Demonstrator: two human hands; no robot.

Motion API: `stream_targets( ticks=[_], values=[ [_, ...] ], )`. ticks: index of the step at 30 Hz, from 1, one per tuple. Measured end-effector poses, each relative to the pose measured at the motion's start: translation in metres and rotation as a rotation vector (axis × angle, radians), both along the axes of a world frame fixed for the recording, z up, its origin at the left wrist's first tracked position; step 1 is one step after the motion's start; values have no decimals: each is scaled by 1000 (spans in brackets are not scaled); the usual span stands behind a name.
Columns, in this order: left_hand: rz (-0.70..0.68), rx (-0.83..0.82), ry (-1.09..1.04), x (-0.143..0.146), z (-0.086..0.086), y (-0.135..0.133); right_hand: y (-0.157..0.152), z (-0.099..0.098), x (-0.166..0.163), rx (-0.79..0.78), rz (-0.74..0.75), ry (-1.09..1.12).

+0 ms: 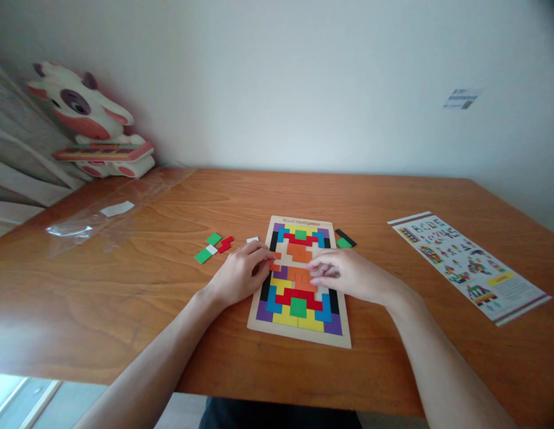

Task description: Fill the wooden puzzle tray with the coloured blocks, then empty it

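Observation:
A pale wooden puzzle board (299, 340) lies in front of me, with flat coloured block pieces set in it. At its left edge my left hand (242, 269) pinches an orange puzzle piece (274, 262) between thumb and fingertips. My right hand (344, 273) hovers over the right side, fingers bent and slightly apart, beside the lower orange pieces (299, 277); nothing shows in its grip. An upper orange group (299, 253) sits below a red piece. Bare board shows between the two orange groups. The lower half holds a green square (298, 307) among red, blue, yellow and purple pieces.
Loose green pieces (204, 256) and a red piece (226, 243) lie left of the board. A black piece (346, 237) and a green one (344, 243) are at its right. A printed pattern sheet (469, 268), clear plastic wrap (89, 229) and a cow toy keyboard (102, 152) are farther out.

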State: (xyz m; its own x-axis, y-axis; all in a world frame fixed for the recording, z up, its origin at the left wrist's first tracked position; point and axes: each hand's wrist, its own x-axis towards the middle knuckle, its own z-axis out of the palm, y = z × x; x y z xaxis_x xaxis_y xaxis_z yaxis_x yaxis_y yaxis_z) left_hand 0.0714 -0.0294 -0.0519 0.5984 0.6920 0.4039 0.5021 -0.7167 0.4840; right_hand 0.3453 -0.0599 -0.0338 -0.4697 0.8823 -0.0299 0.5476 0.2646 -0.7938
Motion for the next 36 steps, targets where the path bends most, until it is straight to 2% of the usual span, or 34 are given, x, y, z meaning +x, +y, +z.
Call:
stream_targets(
  ticks=[9, 16, 22, 25, 36],
  values=[
    [1, 6, -2, 0, 2, 0, -2, 2, -2, -23, 34, 59],
    [-17, 44, 43, 2, 4, -3, -2, 1, -10, -25, 38, -19],
    [-194, 52, 109, 4, 7, -6, -3, -2, -16, 54, 43, -59],
    [-227, 30, 113, 5, 5, -6, -3, -1, -17, 53, 43, -86],
    [-222, 75, 96, 5, 0, -5, -1, 1, -19, -136, -18, -47]
  ],
)
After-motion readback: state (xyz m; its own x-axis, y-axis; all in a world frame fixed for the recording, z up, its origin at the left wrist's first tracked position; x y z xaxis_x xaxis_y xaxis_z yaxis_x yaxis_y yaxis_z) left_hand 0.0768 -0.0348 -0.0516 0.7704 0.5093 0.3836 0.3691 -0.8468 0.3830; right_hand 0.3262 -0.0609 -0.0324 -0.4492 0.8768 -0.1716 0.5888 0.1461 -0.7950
